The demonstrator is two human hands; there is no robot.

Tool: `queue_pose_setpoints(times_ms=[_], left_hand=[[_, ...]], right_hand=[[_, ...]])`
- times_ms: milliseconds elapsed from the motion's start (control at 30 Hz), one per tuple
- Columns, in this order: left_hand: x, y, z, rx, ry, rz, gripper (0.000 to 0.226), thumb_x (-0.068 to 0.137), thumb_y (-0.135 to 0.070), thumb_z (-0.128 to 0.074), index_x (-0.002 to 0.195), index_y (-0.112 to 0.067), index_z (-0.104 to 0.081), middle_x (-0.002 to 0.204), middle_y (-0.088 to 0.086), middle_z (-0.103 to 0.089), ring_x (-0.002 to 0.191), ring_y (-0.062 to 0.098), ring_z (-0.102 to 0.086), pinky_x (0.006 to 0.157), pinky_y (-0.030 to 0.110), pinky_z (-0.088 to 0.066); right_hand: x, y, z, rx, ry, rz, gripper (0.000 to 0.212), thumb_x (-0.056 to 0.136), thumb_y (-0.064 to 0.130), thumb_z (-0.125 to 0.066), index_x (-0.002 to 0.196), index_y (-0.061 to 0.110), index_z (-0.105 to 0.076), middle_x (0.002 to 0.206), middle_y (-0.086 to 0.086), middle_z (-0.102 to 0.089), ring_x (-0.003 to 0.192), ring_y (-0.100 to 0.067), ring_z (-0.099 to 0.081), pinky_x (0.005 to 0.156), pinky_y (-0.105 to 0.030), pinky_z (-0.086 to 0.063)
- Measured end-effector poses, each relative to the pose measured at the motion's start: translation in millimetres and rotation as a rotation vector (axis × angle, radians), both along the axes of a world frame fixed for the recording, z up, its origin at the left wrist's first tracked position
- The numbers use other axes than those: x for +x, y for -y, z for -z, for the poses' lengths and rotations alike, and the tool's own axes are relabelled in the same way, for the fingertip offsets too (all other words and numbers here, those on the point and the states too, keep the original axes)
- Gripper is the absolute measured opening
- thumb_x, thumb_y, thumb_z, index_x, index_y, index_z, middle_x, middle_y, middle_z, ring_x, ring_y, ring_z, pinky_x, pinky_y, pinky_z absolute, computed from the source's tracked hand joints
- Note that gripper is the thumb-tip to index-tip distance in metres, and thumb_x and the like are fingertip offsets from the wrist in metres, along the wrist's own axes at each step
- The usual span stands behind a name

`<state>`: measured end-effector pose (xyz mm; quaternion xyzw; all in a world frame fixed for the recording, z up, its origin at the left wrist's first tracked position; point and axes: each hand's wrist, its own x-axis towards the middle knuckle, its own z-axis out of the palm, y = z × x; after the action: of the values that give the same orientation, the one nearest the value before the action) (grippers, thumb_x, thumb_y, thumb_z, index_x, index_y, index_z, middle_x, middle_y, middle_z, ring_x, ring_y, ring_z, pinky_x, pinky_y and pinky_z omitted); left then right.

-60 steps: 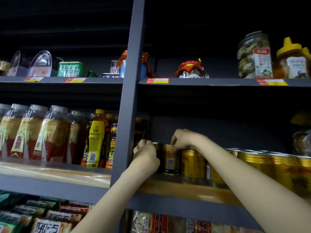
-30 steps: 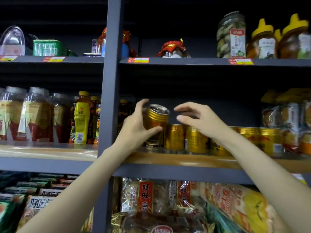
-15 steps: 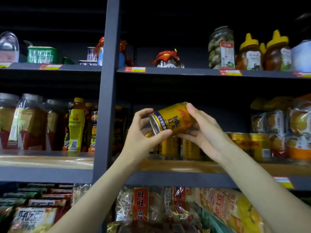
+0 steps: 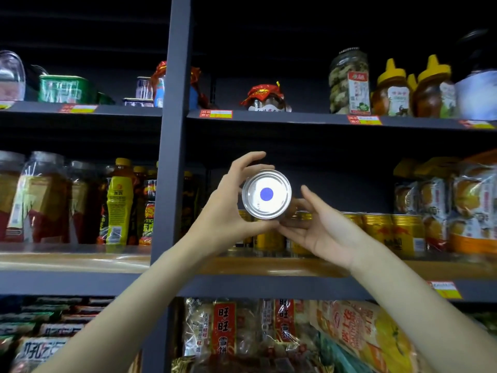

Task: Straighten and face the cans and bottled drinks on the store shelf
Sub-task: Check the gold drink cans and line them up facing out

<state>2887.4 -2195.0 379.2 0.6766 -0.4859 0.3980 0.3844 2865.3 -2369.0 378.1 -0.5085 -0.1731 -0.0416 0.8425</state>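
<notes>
A gold drink can (image 4: pixel 266 194) is held in the air in front of the middle shelf, its silver bottom with a blue dot turned toward me. My left hand (image 4: pixel 228 208) grips its left side and underside with thumb and fingers. My right hand (image 4: pixel 320 227) cups the can from the right and below, fingers spread. Behind them a row of gold cans (image 4: pixel 387 231) stands on the wooden shelf board (image 4: pixel 269 265). Bottled drinks (image 4: pixel 119 200) stand in the left bay.
A dark upright post (image 4: pixel 172 130) splits the two bays. Packaged cakes (image 4: pixel 457 208) sit right of the cans. Jars and honey bottles (image 4: pixel 392 90) fill the upper shelf. Snack bags (image 4: pixel 223 329) lie on the shelf below.
The can was lifted off the shelf by my left hand, tipped on its side between both hands, and now its bottom faces me.
</notes>
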Motion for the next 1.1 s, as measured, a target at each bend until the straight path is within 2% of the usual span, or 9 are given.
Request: queue_pose_setpoints(times_ms=[233, 333, 400, 533, 633, 700, 833, 967, 1100], left_hand=[[-1.9, 1.5, 3.6, -0.012, -0.046, 0.061, 0.088, 0.069, -0.01, -0.08, 0.133, -0.038, -0.025, 0.129, -0.02, -0.047, 0.123, -0.002, -0.046, 0.102, 0.021, -0.04], [-1.0, 3.1, 8.0, -0.04, -0.054, 0.065, 0.081, 0.071, -0.01, -0.078, 0.13, -0.037, -0.03, 0.125, -0.024, -0.047, 0.12, -0.004, -0.047, 0.096, 0.014, -0.042], [0.3, 2.5, 10.8, -0.056, -0.063, 0.049, 0.074, 0.073, -0.014, -0.077, 0.128, -0.037, -0.033, 0.125, -0.023, -0.048, 0.118, -0.003, -0.049, 0.094, 0.014, -0.043], [-0.4, -0.3, 18.7, -0.127, -0.381, 0.246, 0.069, 0.071, -0.026, -0.071, 0.128, -0.042, -0.034, 0.124, -0.012, -0.052, 0.104, 0.004, -0.062, 0.083, 0.021, -0.052], [1.4, 0.9, 20.5, -0.265, -0.66, 0.457, 0.063, 0.072, -0.034, -0.066, 0.13, -0.027, -0.044, 0.119, 0.006, -0.06, 0.1, 0.018, -0.066, 0.079, 0.026, -0.055], [4.4, 1.8, 22.1, -0.33, -0.738, 0.509, 0.058, 0.071, -0.033, -0.066, 0.125, -0.018, -0.05, 0.118, 0.012, -0.06, 0.102, 0.024, -0.065, 0.078, 0.028, -0.056], [10.1, -2.5, 26.2, -0.366, -0.49, 0.36, 0.059, 0.069, -0.024, -0.071, 0.123, -0.02, -0.047, 0.116, 0.002, -0.06, 0.101, 0.014, -0.064, 0.078, 0.027, -0.055], [12.8, -4.7, 29.3, -0.257, -0.178, 0.187, 0.063, 0.07, -0.01, -0.076, 0.122, -0.026, -0.045, 0.12, -0.005, -0.052, 0.111, 0.005, -0.055, 0.08, 0.019, -0.052], [8.9, -3.5, 27.2, -0.262, -0.044, 0.117, 0.077, 0.064, -0.026, -0.084, 0.126, -0.027, -0.039, 0.124, -0.012, -0.051, 0.117, 0.002, -0.05, 0.088, 0.017, -0.048]], right_hand=[[7.0, -2.3, 6.8, 0.116, -0.031, -0.083, 0.053, 0.086, 0.032, -0.064, 0.133, 0.015, -0.045, 0.112, -0.031, -0.061, 0.089, -0.039, -0.069, 0.061, -0.039, -0.058], [8.6, -3.1, 8.2, 0.141, 0.001, -0.082, 0.054, 0.082, 0.033, -0.065, 0.129, 0.011, -0.05, 0.106, -0.027, -0.067, 0.091, -0.036, -0.069, 0.064, -0.04, -0.059], [9.3, -2.5, 5.0, 0.142, 0.078, -0.007, 0.044, 0.082, 0.032, -0.066, 0.119, 0.009, -0.057, 0.107, -0.023, -0.068, 0.093, -0.033, -0.07, 0.073, -0.042, -0.059], [7.4, -2.5, -0.8, 0.02, 0.385, 0.29, 0.04, 0.073, 0.028, -0.068, 0.106, 0.01, -0.057, 0.11, -0.012, -0.067, 0.1, -0.02, -0.068, 0.085, -0.035, -0.056], [3.1, -5.8, 2.8, -0.106, 0.551, 0.416, 0.039, 0.067, 0.028, -0.071, 0.099, 0.013, -0.055, 0.108, -0.009, -0.065, 0.103, -0.019, -0.065, 0.082, -0.031, -0.055], [3.1, -5.5, 6.5, -0.167, 0.625, 0.452, 0.036, 0.068, 0.027, -0.071, 0.098, 0.015, -0.055, 0.109, -0.008, -0.063, 0.105, -0.018, -0.064, 0.084, -0.031, -0.054], [1.1, -5.2, 7.0, -0.289, 0.558, 0.403, 0.042, 0.071, 0.026, -0.069, 0.111, 0.019, -0.056, 0.117, -0.003, -0.063, 0.107, -0.016, -0.064, 0.089, -0.033, -0.054], [0.9, -15.7, 8.9, -0.064, 0.312, 0.085, 0.056, 0.071, 0.023, -0.068, 0.122, 0.014, -0.047, 0.114, -0.013, -0.065, 0.098, -0.025, -0.069, 0.078, -0.035, -0.058], [1.5, -19.4, 13.5, 0.106, 0.147, -0.105, 0.049, 0.08, 0.028, -0.063, 0.124, 0.01, -0.053, 0.114, -0.019, -0.067, 0.1, -0.029, -0.068, 0.075, -0.037, -0.059]])
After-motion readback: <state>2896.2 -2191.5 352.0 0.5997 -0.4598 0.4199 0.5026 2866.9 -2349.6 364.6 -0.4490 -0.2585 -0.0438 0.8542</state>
